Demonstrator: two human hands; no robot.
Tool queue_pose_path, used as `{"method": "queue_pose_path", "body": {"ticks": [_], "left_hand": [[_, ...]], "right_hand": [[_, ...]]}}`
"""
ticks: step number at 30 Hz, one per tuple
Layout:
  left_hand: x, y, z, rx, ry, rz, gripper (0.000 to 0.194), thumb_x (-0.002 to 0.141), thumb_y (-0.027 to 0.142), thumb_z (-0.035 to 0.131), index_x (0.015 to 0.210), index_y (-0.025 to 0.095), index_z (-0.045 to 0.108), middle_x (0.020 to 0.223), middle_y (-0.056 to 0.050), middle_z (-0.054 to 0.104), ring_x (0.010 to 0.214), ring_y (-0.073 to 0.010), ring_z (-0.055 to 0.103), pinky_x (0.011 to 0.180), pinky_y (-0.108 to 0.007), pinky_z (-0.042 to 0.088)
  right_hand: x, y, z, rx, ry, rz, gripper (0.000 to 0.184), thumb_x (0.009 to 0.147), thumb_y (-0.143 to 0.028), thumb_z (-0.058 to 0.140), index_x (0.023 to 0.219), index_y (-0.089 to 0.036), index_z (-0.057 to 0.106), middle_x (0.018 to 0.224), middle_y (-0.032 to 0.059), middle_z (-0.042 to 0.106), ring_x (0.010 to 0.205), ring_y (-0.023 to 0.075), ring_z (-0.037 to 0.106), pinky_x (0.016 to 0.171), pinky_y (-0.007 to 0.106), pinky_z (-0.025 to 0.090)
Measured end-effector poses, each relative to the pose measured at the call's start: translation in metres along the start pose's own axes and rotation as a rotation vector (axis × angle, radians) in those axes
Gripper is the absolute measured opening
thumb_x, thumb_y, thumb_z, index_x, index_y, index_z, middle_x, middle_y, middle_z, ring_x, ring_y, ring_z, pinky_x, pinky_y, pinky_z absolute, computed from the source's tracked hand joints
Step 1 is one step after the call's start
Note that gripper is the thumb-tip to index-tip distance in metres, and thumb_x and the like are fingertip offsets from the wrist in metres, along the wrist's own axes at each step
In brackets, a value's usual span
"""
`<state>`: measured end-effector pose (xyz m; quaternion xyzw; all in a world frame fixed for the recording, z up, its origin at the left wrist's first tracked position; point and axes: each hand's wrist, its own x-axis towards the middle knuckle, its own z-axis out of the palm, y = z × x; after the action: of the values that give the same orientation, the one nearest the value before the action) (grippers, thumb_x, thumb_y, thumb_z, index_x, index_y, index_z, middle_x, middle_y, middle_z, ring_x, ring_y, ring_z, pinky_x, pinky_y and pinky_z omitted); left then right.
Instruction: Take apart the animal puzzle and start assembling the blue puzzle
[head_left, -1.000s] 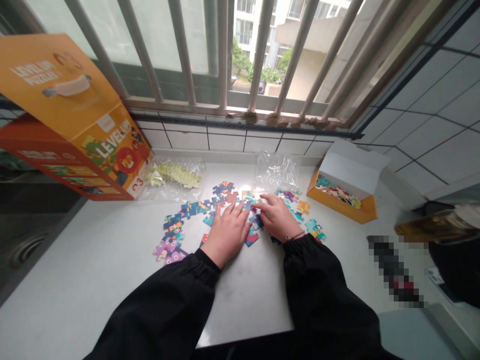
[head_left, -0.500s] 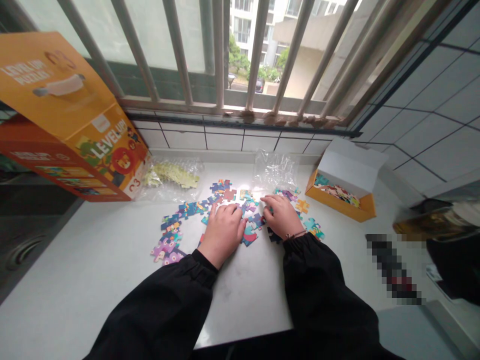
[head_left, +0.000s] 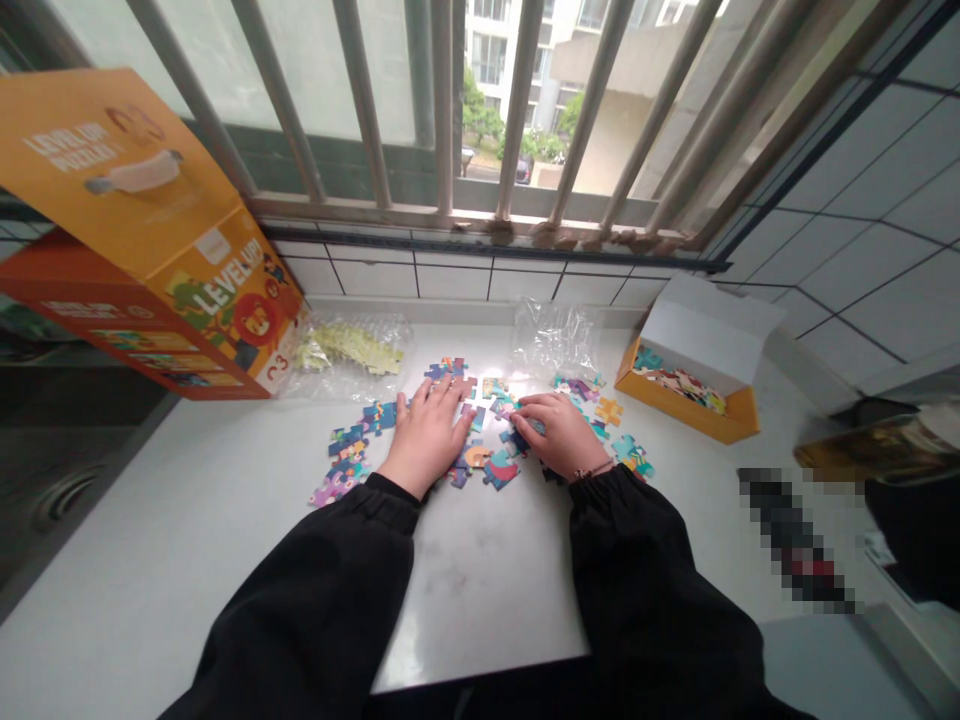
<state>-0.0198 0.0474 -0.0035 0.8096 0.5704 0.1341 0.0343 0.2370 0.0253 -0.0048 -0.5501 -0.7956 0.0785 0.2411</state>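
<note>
On the glossy white counter (head_left: 495, 600), left hand (head_left: 421, 440) spreads wide over flat multicoloured cardboard jigsaw pieces (head_left: 501, 470); right hand (head_left: 561, 438) has curled fingers, can't tell if pinching. Light, stiffish imo, grab opposite edges.

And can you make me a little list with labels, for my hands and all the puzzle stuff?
left hand: spread over some jigsaw pieces
right hand: fingers bent at the pieces; can't tell if it grips one
left side: orange LEVEL UP! puzzle box with a lion picture
right side: small orange box, lid open, more pieces inside
left bag: clear, something yellow-green inside
middle bag: clear and crinkly, behind the pieces
surface: white countertop
behind: window bars
</note>
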Motion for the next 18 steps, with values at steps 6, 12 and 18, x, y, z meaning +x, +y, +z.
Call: {"method": "queue_pose_path", "body": {"ticks": [6, 12, 18], "left_hand": [[0.0, -0.008, -0.001, 0.061, -0.003, -0.074, 0.062, 0.114, 0.053, 0.035, 0.162, 0.02, 0.055, 0.177, -0.013, 0.046, 0.16, -0.0445, 0.042, 0.133, -0.071, 0.03], [-0.004, -0.004, -0.003, 0.092, -0.055, -0.093, 0.07, 0.112, 0.058, 0.037, 0.169, 0.017, 0.046, 0.181, -0.02, 0.036, 0.166, -0.0465, 0.034, 0.134, -0.073, 0.027], [-0.003, -0.004, 0.0, 0.097, -0.099, -0.093, 0.076, 0.112, 0.063, 0.036, 0.173, 0.018, 0.038, 0.184, -0.02, 0.027, 0.17, -0.0462, 0.027, 0.135, -0.073, 0.024]], "right_hand": [[0.0, -0.004, -0.002, -0.011, -0.006, 0.036, 0.028, 0.11, -0.034, 0.058, 0.102, -0.023, 0.083, 0.118, 0.0096, 0.082, 0.113, 0.0257, 0.072, 0.109, 0.042, 0.051], [-0.009, 0.016, -0.01, -0.183, 0.157, 0.358, 0.035, 0.106, -0.039, 0.059, 0.126, -0.02, 0.08, 0.137, 0.0185, 0.073, 0.13, 0.0353, 0.064, 0.118, 0.054, 0.045], [-0.024, 0.035, -0.009, -0.334, 0.175, 0.83, 0.055, 0.102, -0.042, 0.056, 0.146, -0.011, 0.067, 0.144, 0.0338, 0.061, 0.134, 0.0517, 0.058, 0.104, 0.075, 0.049]]}}
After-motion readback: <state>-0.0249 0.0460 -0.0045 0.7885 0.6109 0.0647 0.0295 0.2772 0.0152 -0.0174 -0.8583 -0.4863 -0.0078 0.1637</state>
